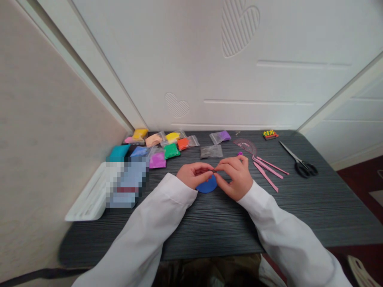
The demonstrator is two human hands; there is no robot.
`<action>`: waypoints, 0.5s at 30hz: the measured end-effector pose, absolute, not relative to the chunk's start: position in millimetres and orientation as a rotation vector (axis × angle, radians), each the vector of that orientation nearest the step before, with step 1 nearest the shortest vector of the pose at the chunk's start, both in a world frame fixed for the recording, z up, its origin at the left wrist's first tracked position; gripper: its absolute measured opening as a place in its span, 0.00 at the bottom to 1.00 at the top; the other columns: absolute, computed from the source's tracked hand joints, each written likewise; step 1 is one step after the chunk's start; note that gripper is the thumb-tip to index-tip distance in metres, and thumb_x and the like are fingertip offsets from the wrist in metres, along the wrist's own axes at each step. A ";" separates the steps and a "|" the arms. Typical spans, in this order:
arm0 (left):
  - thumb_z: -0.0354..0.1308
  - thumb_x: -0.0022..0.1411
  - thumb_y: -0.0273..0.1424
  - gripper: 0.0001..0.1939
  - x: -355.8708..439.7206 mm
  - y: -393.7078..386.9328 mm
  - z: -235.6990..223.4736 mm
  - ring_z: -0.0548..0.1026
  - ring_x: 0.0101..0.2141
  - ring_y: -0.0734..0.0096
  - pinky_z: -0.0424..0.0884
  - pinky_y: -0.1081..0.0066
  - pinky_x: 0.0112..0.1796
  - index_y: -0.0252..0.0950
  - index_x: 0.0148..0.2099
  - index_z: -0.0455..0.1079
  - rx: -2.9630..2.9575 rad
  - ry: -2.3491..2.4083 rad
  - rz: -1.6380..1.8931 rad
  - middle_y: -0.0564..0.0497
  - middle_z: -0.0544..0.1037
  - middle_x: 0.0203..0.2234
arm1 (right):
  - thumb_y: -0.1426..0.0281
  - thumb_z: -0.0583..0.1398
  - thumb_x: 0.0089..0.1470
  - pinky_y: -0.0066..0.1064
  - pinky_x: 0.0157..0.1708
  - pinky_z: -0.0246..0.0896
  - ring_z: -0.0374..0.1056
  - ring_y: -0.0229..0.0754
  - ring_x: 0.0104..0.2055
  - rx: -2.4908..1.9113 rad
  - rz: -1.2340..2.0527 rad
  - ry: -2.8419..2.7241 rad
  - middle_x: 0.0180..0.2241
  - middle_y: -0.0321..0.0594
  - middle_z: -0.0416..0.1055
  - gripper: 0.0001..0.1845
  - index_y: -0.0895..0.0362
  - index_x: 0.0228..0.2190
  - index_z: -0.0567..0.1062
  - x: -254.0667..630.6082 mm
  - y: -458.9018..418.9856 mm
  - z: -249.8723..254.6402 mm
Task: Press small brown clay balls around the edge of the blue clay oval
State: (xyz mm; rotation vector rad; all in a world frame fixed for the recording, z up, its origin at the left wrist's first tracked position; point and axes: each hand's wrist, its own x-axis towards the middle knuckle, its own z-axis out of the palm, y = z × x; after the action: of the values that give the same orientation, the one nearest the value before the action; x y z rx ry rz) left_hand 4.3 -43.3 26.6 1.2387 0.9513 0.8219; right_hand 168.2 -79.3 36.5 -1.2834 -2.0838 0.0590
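Observation:
My left hand point(193, 174) and my right hand point(235, 176) meet over the middle of a dark striped table point(299, 207). Both pinch a tiny dark piece point(214, 171) between thumb and fingertips. Just under the hands lies a flat blue clay disc point(207, 185), partly hidden by my fingers. Both arms wear white sleeves. A small purple bit point(239, 153) lies just beyond my right hand.
Several small bags of coloured clay point(163, 149) lie at the back left, with a purple bag point(220, 136) and a grey bag point(211, 151) nearer the middle. A white tray point(86, 199) sits at the left. Pink modelling tools point(267, 167), a protractor point(245, 146), black scissors point(299, 161) and a small colourful piece point(269, 134) lie at the right.

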 end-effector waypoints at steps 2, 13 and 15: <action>0.62 0.41 0.28 0.08 4.6 -43.8 26.7 0.71 0.21 0.75 0.68 0.75 0.26 0.35 0.29 0.72 1.241 0.952 0.819 0.53 0.75 0.19 | 0.67 0.53 0.49 0.39 0.45 0.39 0.62 0.39 0.39 -1.279 0.070 -2.076 0.35 0.37 0.69 0.07 0.53 0.31 0.70 167.9 -79.2 36.3; 0.61 0.42 0.29 0.10 8.7 -47.2 29.4 0.70 0.19 0.79 0.67 0.77 0.23 0.31 0.30 0.70 1.164 0.945 0.860 0.55 0.73 0.15 | 0.68 0.56 0.47 0.37 0.44 0.41 0.63 0.37 0.37 -1.197 0.048 -2.028 0.32 0.35 0.70 0.06 0.54 0.31 0.70 168.0 -76.5 31.3; 0.62 0.41 0.29 0.13 8.1 -46.3 29.1 0.71 0.19 0.77 0.68 0.76 0.22 0.30 0.33 0.69 1.135 0.938 0.850 0.54 0.74 0.17 | 0.68 0.56 0.47 0.37 0.44 0.42 0.64 0.37 0.37 -1.194 0.039 -2.028 0.32 0.35 0.70 0.06 0.54 0.31 0.70 168.0 -76.7 31.5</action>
State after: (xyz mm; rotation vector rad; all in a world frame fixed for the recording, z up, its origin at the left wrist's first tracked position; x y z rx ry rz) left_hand 8.1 -46.3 29.1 1.1352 0.9376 0.8502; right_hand 168.0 -76.7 31.5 -1.1939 -2.0280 0.0390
